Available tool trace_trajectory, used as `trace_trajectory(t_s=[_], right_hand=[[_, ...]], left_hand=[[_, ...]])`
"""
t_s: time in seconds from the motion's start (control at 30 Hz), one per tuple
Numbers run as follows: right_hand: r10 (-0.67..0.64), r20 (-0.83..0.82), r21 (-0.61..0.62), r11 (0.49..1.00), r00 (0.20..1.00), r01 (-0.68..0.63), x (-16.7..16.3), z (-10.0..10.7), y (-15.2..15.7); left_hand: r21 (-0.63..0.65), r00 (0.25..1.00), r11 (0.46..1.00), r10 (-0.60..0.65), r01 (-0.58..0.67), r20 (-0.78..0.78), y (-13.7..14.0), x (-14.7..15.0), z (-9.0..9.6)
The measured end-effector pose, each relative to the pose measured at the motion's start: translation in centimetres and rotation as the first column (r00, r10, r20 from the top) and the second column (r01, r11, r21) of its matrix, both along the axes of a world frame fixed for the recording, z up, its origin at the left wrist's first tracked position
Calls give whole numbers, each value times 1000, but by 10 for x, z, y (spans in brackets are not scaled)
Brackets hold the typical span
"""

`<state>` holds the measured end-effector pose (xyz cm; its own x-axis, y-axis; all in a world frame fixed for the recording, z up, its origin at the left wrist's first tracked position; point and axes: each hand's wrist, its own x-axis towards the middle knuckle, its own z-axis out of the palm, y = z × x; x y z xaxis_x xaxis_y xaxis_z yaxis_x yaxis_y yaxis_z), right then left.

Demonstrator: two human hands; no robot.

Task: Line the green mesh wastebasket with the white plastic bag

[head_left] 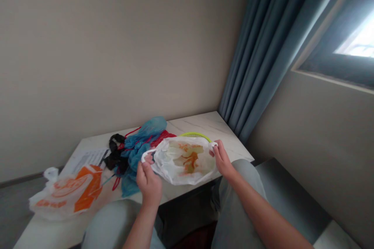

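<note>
A white plastic bag (169, 169) with green and orange-brown print is stretched between my two hands over the table's front part. My left hand (149, 183) is closed on one handle loop at the bag's left end. At the right end, my right hand (222, 159) pinches the other, bunched handle. Behind the bag a yellow-green rim (195, 134) of a round item shows, mostly covered. Just left of the bag lies a heap of crumpled blue plastic bags (136, 140), with a red bag (163, 137) and black bags (116, 159) among them.
A white plastic bag with orange print (68, 192) lies at the left on the marble-patterned table (201, 122). Under it and the black bags is a printed sheet (84, 158). A blue curtain (248, 66) hangs at the right; a dark grey bench-like surface (292, 194) stands beside my knee.
</note>
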<state>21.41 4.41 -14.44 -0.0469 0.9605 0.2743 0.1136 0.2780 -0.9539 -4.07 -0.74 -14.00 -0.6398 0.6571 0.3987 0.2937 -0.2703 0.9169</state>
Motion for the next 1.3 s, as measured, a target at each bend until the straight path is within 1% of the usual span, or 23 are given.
trace_trajectory(t_s=[0.07, 0.1, 0.17, 0.2, 0.3, 0.4, 0.47, 0.5, 0.57, 0.67, 0.73, 0.77, 0.83, 0.93, 1.07, 1.13, 1.2, 1.3], right_hand=[[-20, -11, -19, 1000, 1000, 20, -6, -3, 1], [-21, 18, -11, 1000, 1000, 21, -9, -4, 1], [-26, 109, 52, 998, 994, 21, -15, -3, 2], [-35, 148, 96, 995, 988, 20, -17, -1, 2], [-49, 181, 207, 978, 982, 10, -26, 2, 3], [-29, 202, 242, 970, 979, -22, -37, -1, 1], [-7, 240, 247, 968, 971, -54, -44, -3, 0], [5, 258, 249, 966, 966, -72, -46, -4, 0], [46, 284, 249, 961, 958, -121, -50, -3, -1], [169, 336, 224, 941, 927, -253, -48, 5, -3], [246, 393, 206, 916, 886, -345, -45, 10, -6], [262, 424, 204, 905, 867, -373, -44, 12, -8], [249, 477, 208, 900, 843, -384, -43, 13, -11], [224, 532, 187, 909, 816, -372, -44, 11, -13], [233, 577, 167, 904, 783, -393, -44, 10, -12], [239, 581, 165, 901, 778, -400, -42, 11, -11], [249, 574, 159, 901, 780, -404, -40, 13, -11], [259, 575, 157, 896, 776, -415, -38, 15, -11]], left_hand=[[3, 993, 994, -111, 112, -46, -5, 8, 5], [-5, 979, 983, -185, 185, -89, -6, 12, 6], [-12, 927, 948, -314, 319, -207, -7, 23, 7], [-8, 894, 929, -357, 369, -272, -7, 29, 6], [-16, 794, 876, -445, 482, -414, -5, 47, 0], [-66, 703, 813, -538, 579, -465, -4, 62, -9], [-76, 665, 781, -575, 620, -477, -4, 68, -14], [-73, 660, 774, -582, 630, -475, -4, 70, -17], [-63, 675, 781, -574, 621, -464, -4, 70, -20], [-65, 718, 829, -518, 556, -465, -2, 66, -22], [-57, 744, 865, -461, 499, -484, 0, 63, -23], [-48, 753, 877, -436, 478, -493, 1, 61, -24], [-38, 755, 889, -409, 456, -512, 2, 60, -24], [-35, 744, 896, -388, 442, -544, 5, 59, -23], [-39, 741, 899, -383, 436, -552, 5, 60, -21], [-62, 776, 903, -399, 425, -488, 3, 61, -20], [-92, 819, 903, -420, 419, -390, 0, 62, -19], [-143, 835, 886, -463, 441, -297, -1, 61, -19]])
